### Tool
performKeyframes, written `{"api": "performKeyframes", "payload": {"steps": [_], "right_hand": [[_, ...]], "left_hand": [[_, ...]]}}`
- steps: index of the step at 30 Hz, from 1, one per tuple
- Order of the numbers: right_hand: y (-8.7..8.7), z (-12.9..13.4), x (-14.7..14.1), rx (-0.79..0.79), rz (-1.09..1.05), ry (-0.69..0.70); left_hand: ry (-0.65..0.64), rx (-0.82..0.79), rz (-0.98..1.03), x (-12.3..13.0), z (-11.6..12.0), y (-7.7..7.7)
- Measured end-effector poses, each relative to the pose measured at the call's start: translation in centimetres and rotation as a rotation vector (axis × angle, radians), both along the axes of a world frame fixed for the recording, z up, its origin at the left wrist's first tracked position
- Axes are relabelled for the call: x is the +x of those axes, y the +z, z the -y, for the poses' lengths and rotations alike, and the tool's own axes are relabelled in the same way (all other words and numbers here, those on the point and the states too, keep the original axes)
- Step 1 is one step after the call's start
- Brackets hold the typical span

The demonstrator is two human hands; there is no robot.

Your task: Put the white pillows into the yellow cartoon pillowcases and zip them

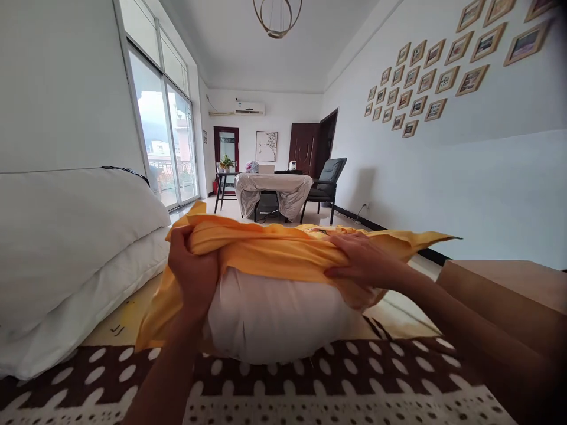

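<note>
A white pillow (pixel 274 319) lies on the bed, its far part covered by an orange pillowcase (pixel 270 254). My left hand (pixel 190 265) is closed on the bunched edge of the case at the pillow's left side. On the right, my right hand (pixel 354 260) grips the case's edge between thumb and fingers. The near end of the pillow is bare and bulges toward me. Loose orange fabric spreads out to both sides, with a pointed corner at the far right.
White pillows (pixel 66 242) are stacked at the left. The bed has a patterned cover (pixel 266 407) with dots. A wooden nightstand-like surface (pixel 509 283) stands at the right. Beyond are a cloth-covered table (pixel 292 183) and a dark chair (pixel 330 177).
</note>
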State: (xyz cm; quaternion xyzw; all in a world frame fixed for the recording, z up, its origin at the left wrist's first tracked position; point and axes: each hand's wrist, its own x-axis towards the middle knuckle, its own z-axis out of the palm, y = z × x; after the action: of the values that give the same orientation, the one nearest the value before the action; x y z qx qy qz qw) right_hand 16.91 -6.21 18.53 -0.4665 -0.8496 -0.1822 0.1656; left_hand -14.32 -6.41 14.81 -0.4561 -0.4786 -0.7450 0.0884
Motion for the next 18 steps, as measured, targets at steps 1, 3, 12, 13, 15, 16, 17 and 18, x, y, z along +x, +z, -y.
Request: {"api": "performKeyframes", "payload": {"steps": [1, 3, 12, 13, 15, 16, 17, 18], "right_hand": [[-0.7, -0.4, -0.1, 0.027, -0.021, -0.024], [-1.6, -0.6, -0.8, 0.085, -0.080, -0.046], [8.0, 1.2, -1.8, 0.224, -0.199, -0.084], [8.4, 0.7, -1.9, 0.206, -0.182, -0.084], [7.3, -0.8, -2.3, 0.088, -0.149, -0.072], [5.9, -1.7, -2.5, 0.007, -0.138, -0.069], [3.9, -2.5, -2.9, -0.075, -0.132, -0.062], [1.7, -3.2, -3.3, -0.119, -0.138, -0.069]], "left_hand": [[0.048, 0.017, -0.057, 0.0, 0.1, 0.4], [0.140, 0.014, -0.216, -0.4, 0.4, 1.1], [0.437, -0.103, -0.600, -4.7, 2.5, 9.0], [0.457, -0.149, -0.597, -4.8, 2.1, 9.4], [0.458, -0.280, -0.600, -4.7, 0.8, 8.5], [0.424, -0.324, -0.619, -4.6, 0.1, 7.0], [0.345, -0.365, -0.652, -4.4, -0.7, 5.1], [0.237, -0.368, -0.703, -4.3, -1.4, 2.7]]}}
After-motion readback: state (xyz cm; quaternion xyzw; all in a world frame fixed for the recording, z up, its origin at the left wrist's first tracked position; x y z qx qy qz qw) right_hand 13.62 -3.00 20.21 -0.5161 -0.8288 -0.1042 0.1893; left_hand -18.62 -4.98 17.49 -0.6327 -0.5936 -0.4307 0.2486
